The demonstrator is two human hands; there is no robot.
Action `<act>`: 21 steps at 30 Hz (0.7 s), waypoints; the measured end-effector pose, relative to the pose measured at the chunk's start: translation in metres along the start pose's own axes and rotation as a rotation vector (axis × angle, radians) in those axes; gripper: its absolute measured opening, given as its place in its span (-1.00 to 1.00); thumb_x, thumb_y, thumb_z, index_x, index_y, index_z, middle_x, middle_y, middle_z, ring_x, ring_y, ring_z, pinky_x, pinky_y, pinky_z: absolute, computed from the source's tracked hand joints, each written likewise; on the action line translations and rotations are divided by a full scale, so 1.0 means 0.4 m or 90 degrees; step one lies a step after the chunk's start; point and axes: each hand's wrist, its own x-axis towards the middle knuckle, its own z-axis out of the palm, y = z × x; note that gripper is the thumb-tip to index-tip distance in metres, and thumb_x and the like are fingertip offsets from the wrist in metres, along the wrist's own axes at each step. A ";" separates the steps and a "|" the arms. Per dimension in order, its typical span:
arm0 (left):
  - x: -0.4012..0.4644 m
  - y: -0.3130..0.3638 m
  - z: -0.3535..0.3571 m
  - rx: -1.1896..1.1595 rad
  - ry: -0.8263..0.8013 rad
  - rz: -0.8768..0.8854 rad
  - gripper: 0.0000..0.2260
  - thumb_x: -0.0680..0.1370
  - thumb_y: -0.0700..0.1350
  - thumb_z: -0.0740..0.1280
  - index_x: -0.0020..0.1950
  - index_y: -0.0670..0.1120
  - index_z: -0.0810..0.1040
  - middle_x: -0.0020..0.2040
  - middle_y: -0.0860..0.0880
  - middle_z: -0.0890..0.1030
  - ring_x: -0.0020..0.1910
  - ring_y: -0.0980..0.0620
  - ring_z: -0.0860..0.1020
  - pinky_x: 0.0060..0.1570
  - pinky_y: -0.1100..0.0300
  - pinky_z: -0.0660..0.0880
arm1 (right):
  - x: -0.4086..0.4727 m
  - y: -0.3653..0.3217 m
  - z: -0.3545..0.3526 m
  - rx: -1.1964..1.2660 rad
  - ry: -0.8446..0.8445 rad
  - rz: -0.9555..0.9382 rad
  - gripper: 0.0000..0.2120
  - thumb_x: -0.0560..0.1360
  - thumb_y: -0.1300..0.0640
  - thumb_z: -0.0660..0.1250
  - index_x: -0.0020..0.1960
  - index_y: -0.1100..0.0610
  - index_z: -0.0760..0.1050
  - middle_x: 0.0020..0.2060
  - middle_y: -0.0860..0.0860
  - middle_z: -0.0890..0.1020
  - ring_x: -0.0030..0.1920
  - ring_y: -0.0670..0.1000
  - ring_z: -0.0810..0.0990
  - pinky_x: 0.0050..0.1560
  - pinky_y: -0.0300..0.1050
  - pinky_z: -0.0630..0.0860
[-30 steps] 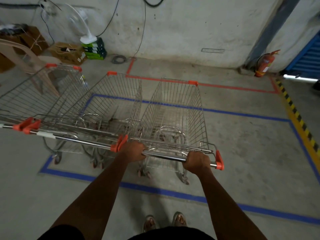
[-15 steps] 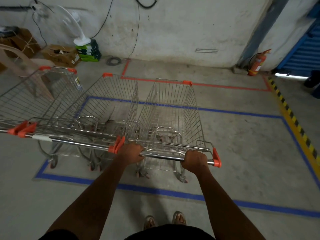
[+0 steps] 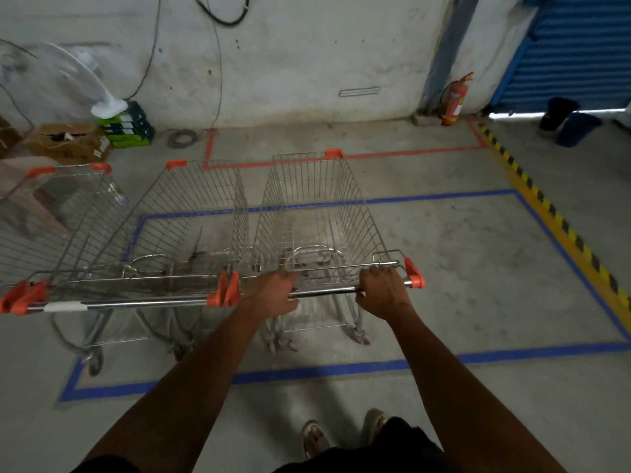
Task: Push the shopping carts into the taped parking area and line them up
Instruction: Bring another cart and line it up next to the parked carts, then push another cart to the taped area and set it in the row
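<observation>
Three wire shopping carts with orange corner caps stand side by side inside the blue tape rectangle [image 3: 341,369]. My left hand [image 3: 273,295] and my right hand [image 3: 382,290] both grip the steel handle bar [image 3: 324,292] of the right cart [image 3: 317,213]. The middle cart [image 3: 191,220] sits right beside it, their handle ends touching. The left cart [image 3: 58,216] is partly cut off by the frame edge. All carts' wheels rest just inside the near blue line.
A red tape outline [image 3: 341,156] lies beyond the carts. A yellow-black hazard stripe [image 3: 560,220] runs along the right. A fire extinguisher [image 3: 454,100] stands by the wall. A fan [image 3: 78,80], cardboard box [image 3: 65,145] and green crates [image 3: 128,126] sit at the back left. My sandalled feet [image 3: 341,435] are outside the blue line.
The view has swung to the left, so the carts sit lower and more centred. My hands stay on the right cart's handle; the cart has barely shifted.
</observation>
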 end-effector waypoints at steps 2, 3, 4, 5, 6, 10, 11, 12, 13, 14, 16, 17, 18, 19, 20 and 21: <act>0.014 0.045 -0.010 -0.010 0.038 0.049 -0.69 0.45 0.13 0.37 0.06 -0.04 0.53 -0.01 -0.06 0.61 -0.06 -0.09 0.59 -0.11 0.10 0.47 | -0.035 0.010 -0.013 0.007 0.022 0.023 -0.70 0.36 -0.03 0.41 0.03 0.09 0.55 -0.05 0.10 0.64 0.00 0.17 0.61 0.12 0.09 0.47; 0.022 0.071 -0.014 -0.017 0.052 0.070 -0.69 0.44 0.13 0.36 0.06 -0.04 0.53 0.00 -0.06 0.60 -0.04 -0.09 0.58 -0.09 0.09 0.48 | -0.056 0.016 -0.020 0.014 0.034 0.032 -0.67 0.35 0.00 0.40 0.07 0.10 0.54 -0.01 0.10 0.63 0.02 0.18 0.61 0.13 0.10 0.46; 0.028 0.098 -0.017 -0.015 0.061 0.083 -0.69 0.43 0.13 0.36 0.06 -0.03 0.53 0.01 -0.06 0.60 -0.02 -0.10 0.59 -0.07 0.07 0.49 | -0.079 0.023 -0.024 0.027 0.050 0.041 -0.62 0.33 0.02 0.40 0.12 0.09 0.53 0.03 0.10 0.62 0.05 0.18 0.61 0.14 0.11 0.46; 0.038 0.125 -0.015 0.002 0.076 0.102 -0.68 0.42 0.11 0.37 0.07 -0.04 0.53 0.02 -0.07 0.60 -0.02 -0.12 0.59 -0.06 0.05 0.50 | -0.104 0.032 -0.029 0.039 0.066 0.054 -0.58 0.32 0.03 0.39 0.16 0.09 0.52 0.08 0.10 0.61 0.08 0.18 0.60 0.15 0.11 0.46; 0.047 0.155 -0.011 0.023 0.090 0.116 -0.67 0.40 0.08 0.40 0.08 -0.05 0.54 0.02 -0.09 0.60 -0.03 -0.15 0.60 -0.07 0.04 0.52 | -0.131 0.042 -0.032 0.050 0.082 0.073 -0.54 0.31 0.03 0.38 0.19 0.09 0.51 0.12 0.09 0.60 0.11 0.17 0.58 0.16 0.10 0.47; 0.064 0.294 0.021 0.058 0.101 0.190 -0.69 0.37 0.00 0.47 0.05 -0.05 0.55 -0.01 -0.10 0.60 -0.06 -0.16 0.61 -0.10 0.03 0.56 | -0.288 0.089 -0.045 0.039 0.073 0.188 -0.61 0.37 0.02 0.33 0.18 0.09 0.53 0.09 0.09 0.59 0.09 0.17 0.57 0.11 0.07 0.44; 0.064 0.338 0.031 0.053 0.106 0.217 -0.71 0.37 0.00 0.47 0.03 -0.05 0.55 -0.03 -0.09 0.60 -0.07 -0.15 0.62 -0.11 0.02 0.56 | -0.345 0.101 -0.047 0.036 0.068 0.219 -0.63 0.39 0.02 0.32 0.17 0.09 0.53 0.06 0.09 0.59 0.06 0.17 0.57 0.09 0.07 0.44; 0.060 0.386 0.040 0.042 0.102 0.246 -0.73 0.37 0.00 0.46 0.01 -0.04 0.54 -0.05 -0.08 0.60 -0.08 -0.15 0.62 -0.10 0.01 0.56 | -0.409 0.113 -0.047 0.037 0.068 0.252 -0.65 0.40 0.03 0.33 0.16 0.09 0.54 0.04 0.09 0.59 0.04 0.17 0.58 0.08 0.07 0.44; 0.054 0.436 0.050 0.030 0.093 0.278 -0.73 0.37 0.00 0.45 0.01 -0.03 0.53 -0.06 -0.07 0.59 -0.07 -0.15 0.62 -0.09 0.01 0.55 | -0.476 0.125 -0.047 0.038 0.073 0.287 -0.66 0.40 0.04 0.33 0.15 0.10 0.54 0.02 0.09 0.60 0.03 0.17 0.58 0.07 0.07 0.44; 0.043 0.492 0.060 0.017 0.081 0.310 -0.73 0.37 -0.01 0.46 0.00 -0.03 0.52 -0.08 -0.07 0.58 -0.08 -0.14 0.62 -0.08 0.00 0.55 | -0.548 0.137 -0.045 0.039 0.076 0.322 -0.68 0.40 0.05 0.33 0.14 0.10 0.54 0.00 0.09 0.60 0.02 0.18 0.59 0.06 0.07 0.44; 0.006 0.606 0.088 -0.015 0.074 0.368 -0.73 0.38 -0.02 0.48 0.00 -0.05 0.52 -0.10 -0.06 0.57 -0.08 -0.13 0.61 -0.06 0.01 0.55 | -0.703 0.148 -0.041 0.049 0.089 0.394 -0.70 0.40 0.06 0.35 0.11 0.11 0.54 -0.02 0.09 0.60 0.00 0.19 0.59 0.05 0.08 0.46; -0.023 0.668 0.100 -0.030 0.069 0.395 -0.74 0.40 -0.02 0.47 0.01 -0.05 0.52 -0.09 -0.06 0.57 -0.08 -0.13 0.61 -0.05 0.01 0.56 | -0.786 0.147 -0.036 0.056 0.101 0.432 -0.70 0.39 0.07 0.37 0.10 0.11 0.54 -0.04 0.09 0.60 -0.01 0.19 0.59 0.05 0.08 0.47; -0.057 0.732 0.107 -0.046 0.064 0.418 -0.75 0.42 -0.01 0.46 0.02 -0.05 0.52 -0.07 -0.05 0.57 -0.06 -0.12 0.60 -0.04 0.00 0.56 | -0.871 0.144 -0.033 0.060 0.114 0.469 -0.70 0.38 0.07 0.38 0.10 0.11 0.55 -0.05 0.09 0.60 -0.02 0.19 0.60 0.04 0.08 0.47; -0.092 0.794 0.121 -0.065 0.059 0.444 -0.76 0.45 -0.01 0.44 0.04 -0.05 0.52 -0.05 -0.04 0.58 -0.05 -0.11 0.59 -0.04 -0.01 0.56 | -0.954 0.136 -0.031 0.061 0.120 0.506 -0.70 0.38 0.07 0.39 0.10 0.10 0.55 -0.06 0.09 0.61 -0.03 0.18 0.60 0.04 0.07 0.47; -0.133 0.856 0.131 -0.082 0.052 0.475 -0.78 0.46 -0.01 0.43 0.05 -0.05 0.53 -0.03 -0.04 0.59 -0.05 -0.10 0.59 -0.04 0.00 0.56 | -1.035 0.126 -0.028 0.060 0.122 0.542 -0.70 0.38 0.07 0.39 0.10 0.09 0.55 -0.06 0.08 0.61 -0.03 0.17 0.60 0.04 0.06 0.47; -0.171 0.915 0.148 -0.099 0.052 0.517 -0.78 0.47 -0.03 0.43 0.05 -0.06 0.54 -0.04 -0.05 0.60 -0.06 -0.11 0.59 -0.06 0.01 0.56 | -1.113 0.114 -0.026 0.057 0.121 0.580 -0.70 0.38 0.07 0.39 0.11 0.09 0.55 -0.06 0.06 0.61 -0.04 0.15 0.60 0.03 0.05 0.47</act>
